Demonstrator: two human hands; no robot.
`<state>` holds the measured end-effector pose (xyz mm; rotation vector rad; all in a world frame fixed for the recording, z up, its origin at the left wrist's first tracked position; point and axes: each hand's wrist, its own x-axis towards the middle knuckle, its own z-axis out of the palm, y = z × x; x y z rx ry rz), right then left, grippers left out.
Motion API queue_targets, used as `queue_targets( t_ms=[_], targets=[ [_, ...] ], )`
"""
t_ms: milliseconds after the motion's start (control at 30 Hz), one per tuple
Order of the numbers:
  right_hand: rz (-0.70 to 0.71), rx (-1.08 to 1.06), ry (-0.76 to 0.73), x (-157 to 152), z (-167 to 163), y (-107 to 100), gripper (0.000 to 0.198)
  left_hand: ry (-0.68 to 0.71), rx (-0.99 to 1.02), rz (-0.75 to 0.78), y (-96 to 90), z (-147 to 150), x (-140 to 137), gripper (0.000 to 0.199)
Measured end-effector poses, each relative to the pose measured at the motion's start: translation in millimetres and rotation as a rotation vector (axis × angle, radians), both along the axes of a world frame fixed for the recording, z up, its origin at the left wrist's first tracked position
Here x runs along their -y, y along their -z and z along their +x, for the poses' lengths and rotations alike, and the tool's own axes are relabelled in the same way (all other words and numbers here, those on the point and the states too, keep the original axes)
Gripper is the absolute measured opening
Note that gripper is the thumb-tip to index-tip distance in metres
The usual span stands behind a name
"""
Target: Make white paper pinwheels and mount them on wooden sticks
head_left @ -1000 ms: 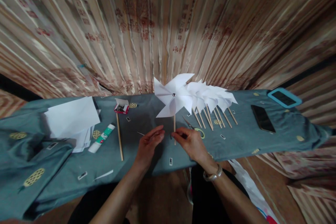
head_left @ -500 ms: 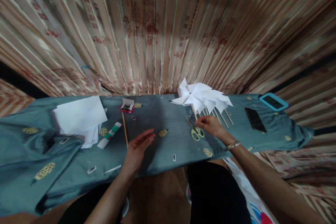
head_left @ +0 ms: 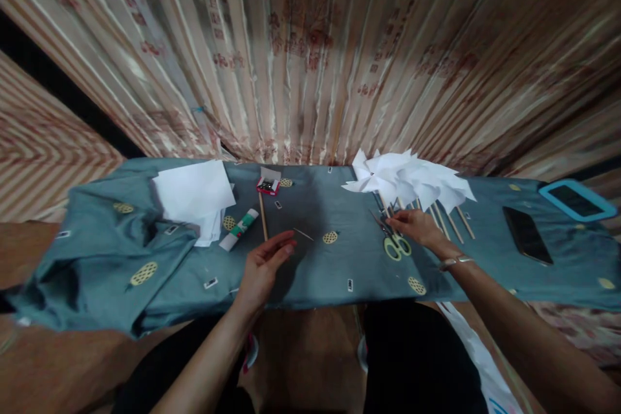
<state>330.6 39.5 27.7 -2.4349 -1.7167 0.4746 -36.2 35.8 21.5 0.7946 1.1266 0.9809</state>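
My left hand (head_left: 266, 268) is held over the cloth, palm inward, its fingers loosely stretched and the thumb apart, with nothing visible in it. Just past its fingertips lies a thin, needle-like piece (head_left: 303, 233). A wooden stick (head_left: 263, 217) runs from beside this hand up to a small red box (head_left: 268, 182) of dark metallic bits. My right hand (head_left: 414, 226) is pinched at the lower end of the stick of the front white paper pinwheel (head_left: 372, 174). Yellow-green-handled scissors (head_left: 396, 246) lie against its fingertips. Several more pinwheels (head_left: 431, 181) overlap to the right.
A green-and-white glue stick (head_left: 239, 230) and a stack of white paper (head_left: 196, 191) lie on the left. At the right are a dark phone (head_left: 527, 235) and a blue-framed device (head_left: 577, 200). A patterned curtain (head_left: 310, 65) hangs behind the green cloth-covered table (head_left: 310, 278).
The view has turned left, so things appear further right. My left hand has drawn slightly left, clear of the needle-like piece. The front pinwheel has shifted a little left against the others.
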Motion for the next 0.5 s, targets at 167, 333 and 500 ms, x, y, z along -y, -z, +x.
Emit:
queue_targets(
  t_ms=[167,333,500],
  targets=[
    [-0.007,0.128,0.002,7,1,-5,0.033,-0.015,-0.029,0.017,-0.8,-9,2,0.053],
    [0.081,0.395,-0.094,19,-34,-11,0.034,-0.008,-0.015,0.037,-2.3,-16,7,0.047],
    [0.182,0.060,-0.400,14,-130,-2,0.027,0.008,0.056,0.049,-5.3,-17,12,0.040]
  ],
)
